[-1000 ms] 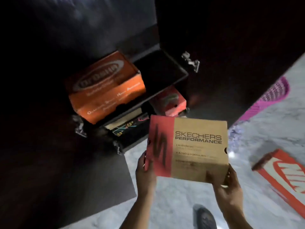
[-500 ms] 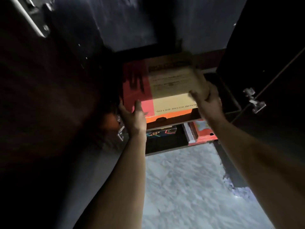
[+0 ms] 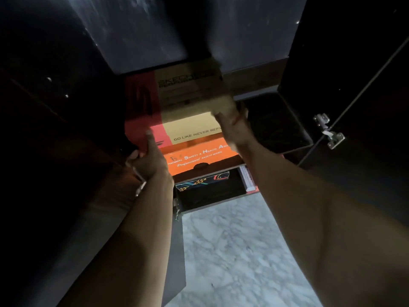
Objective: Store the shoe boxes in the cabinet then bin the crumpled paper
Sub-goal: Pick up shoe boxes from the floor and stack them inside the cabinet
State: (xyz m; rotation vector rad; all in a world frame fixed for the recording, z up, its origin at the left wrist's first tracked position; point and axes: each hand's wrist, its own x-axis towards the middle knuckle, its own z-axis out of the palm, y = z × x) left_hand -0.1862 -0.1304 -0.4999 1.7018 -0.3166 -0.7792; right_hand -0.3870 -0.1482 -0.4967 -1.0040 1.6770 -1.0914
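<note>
A tan and red Skechers shoe box (image 3: 188, 103) lies on top of an orange safety-shoe box (image 3: 199, 156) on the upper shelf of the dark cabinet (image 3: 272, 94). My left hand (image 3: 148, 158) grips the Skechers box at its near left corner, thumb up along the red end. At the near right corner, my right hand (image 3: 232, 122) holds the same box, fingers wrapped over its edge. No crumpled paper is in view.
On the lower shelf sit a black patterned box (image 3: 203, 180) and a red and white box (image 3: 250, 178). The cabinet doors stand open on both sides, a metal hinge (image 3: 329, 131) on the right one. Marble floor (image 3: 232, 251) lies below.
I carried the Skechers box from above the floor up into the cabinet and set it on the orange box. Since half a second ago it has slid a little deeper.
</note>
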